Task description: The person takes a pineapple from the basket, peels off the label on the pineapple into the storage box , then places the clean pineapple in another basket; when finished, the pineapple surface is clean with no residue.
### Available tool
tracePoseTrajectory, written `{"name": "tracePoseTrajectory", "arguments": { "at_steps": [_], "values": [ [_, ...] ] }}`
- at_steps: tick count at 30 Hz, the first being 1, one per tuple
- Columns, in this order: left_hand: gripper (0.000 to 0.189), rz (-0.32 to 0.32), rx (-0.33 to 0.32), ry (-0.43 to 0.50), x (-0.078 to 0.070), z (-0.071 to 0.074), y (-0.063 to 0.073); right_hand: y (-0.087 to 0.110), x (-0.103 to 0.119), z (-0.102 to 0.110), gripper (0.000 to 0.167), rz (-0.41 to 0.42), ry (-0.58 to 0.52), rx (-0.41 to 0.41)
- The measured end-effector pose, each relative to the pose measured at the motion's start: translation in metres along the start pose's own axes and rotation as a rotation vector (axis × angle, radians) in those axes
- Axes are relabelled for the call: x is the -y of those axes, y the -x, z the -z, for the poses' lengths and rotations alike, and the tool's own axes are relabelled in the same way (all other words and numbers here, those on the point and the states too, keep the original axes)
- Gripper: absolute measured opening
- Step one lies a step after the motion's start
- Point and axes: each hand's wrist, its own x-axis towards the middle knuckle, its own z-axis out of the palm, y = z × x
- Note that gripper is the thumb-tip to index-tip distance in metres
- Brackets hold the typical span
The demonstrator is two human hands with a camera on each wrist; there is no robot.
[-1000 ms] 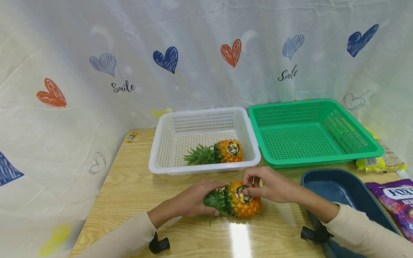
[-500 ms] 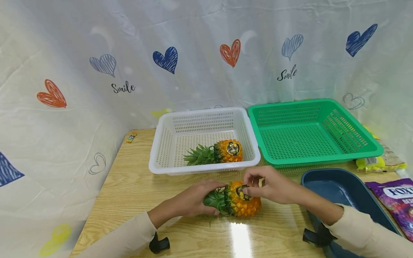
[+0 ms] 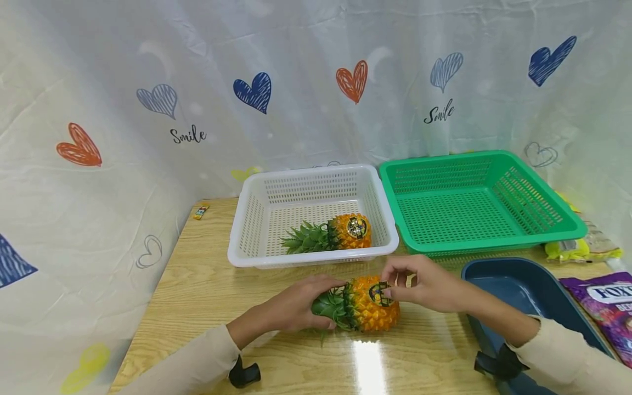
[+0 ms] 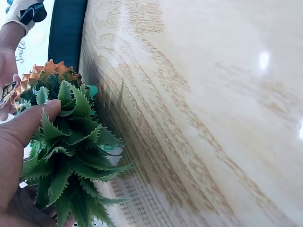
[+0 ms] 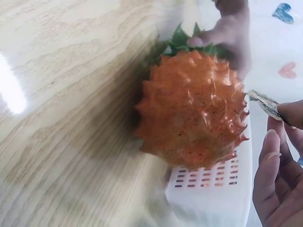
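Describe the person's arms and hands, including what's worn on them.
The left sleeve and right sleeve are plain cream, ending short of the hands. A black wrist camera shows near each sleeve's end. The left hand and right hand are ungloved.

Bright light is producing white glare on the surface (image 3: 419,351). In the right wrist view, the pineapple (image 5: 191,109) is casting a soft-edged shadow.

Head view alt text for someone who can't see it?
The left hand holds a pineapple by its leaves on a table; the right hand pinches its sticker. Behind, a white basket holds another pineapple, beside a green basket.
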Motion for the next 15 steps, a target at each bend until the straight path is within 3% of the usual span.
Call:
{"name": "tracePoseTrajectory", "arguments": {
  "at_steps": [15],
  "values": [
    [0.081,0.011,0.005,0.012,-0.001,0.001,0.001,0.013,-0.003,0.013,0.007,-0.055,-0.054,0.002]
  ]
}}
